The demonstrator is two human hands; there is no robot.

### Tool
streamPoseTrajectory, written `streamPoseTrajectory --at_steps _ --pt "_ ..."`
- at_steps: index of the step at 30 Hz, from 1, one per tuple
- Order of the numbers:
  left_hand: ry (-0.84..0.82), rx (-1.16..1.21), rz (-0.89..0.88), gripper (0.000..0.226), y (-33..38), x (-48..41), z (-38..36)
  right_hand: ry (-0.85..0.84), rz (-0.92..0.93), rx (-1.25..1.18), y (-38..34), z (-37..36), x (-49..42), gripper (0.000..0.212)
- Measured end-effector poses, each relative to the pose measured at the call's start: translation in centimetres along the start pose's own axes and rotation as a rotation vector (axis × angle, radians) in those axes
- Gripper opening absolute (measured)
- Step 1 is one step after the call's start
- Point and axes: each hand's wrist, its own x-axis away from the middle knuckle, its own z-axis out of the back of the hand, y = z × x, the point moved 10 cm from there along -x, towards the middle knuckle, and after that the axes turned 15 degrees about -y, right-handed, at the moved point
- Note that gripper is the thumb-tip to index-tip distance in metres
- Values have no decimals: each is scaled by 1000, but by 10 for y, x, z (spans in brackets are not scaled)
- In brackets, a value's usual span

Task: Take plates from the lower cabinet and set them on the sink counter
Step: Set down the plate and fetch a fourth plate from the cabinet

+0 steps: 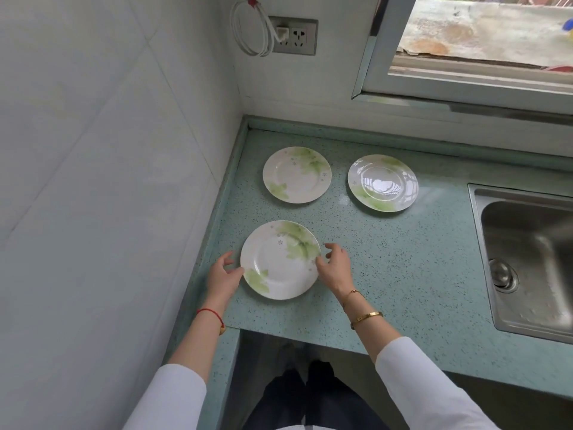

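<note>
Three plates lie on the one desk (403,259): far-left plate (296,175), far-right plate (383,183) and near plate (280,260) (all white with green leaves). Two hands: left hand (224,274), right hand (335,263). One sink (527,243) with one drain (502,274). One socket panel (293,35), one coiled cable (251,29), one window (483,29). Three wristbands: red string (210,311), thin bracelet (353,292), gold bangle (367,316).

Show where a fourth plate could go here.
Widest patch: bare counter between near plate and sink, nearer than the right far plate. Crowded: the left side, with left far plate, near plate, and left hand and right hand at its rim.
</note>
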Motion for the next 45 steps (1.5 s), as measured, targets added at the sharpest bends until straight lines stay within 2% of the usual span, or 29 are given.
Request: streamPoseTrajectory --at_steps 3,7,14,20,27,34,45 --pt "45 46 -63 54 3 18 10 55 42 -91 -2 11 14 41" --pt "68 103 -143 45 6 54 17 28 124 -249 -10 12 37 31" --pt "201 147 -183 38 -1 138 19 -174 254 -305 -30 -3 74 25" --pt "411 290 -186 36 -36 223 2 -388 361 -263 -33 -8 113 20" --pt "707 507 -229 31 -96 354 -53 -654 482 -151 -21 -27 178 22" --pt "1051 718 -215 26 -168 505 -128 -987 571 9 7 -84 279 19" --pt "1673 962 -95 28 -279 736 -297 -1531 641 369 113 -177 497 18"
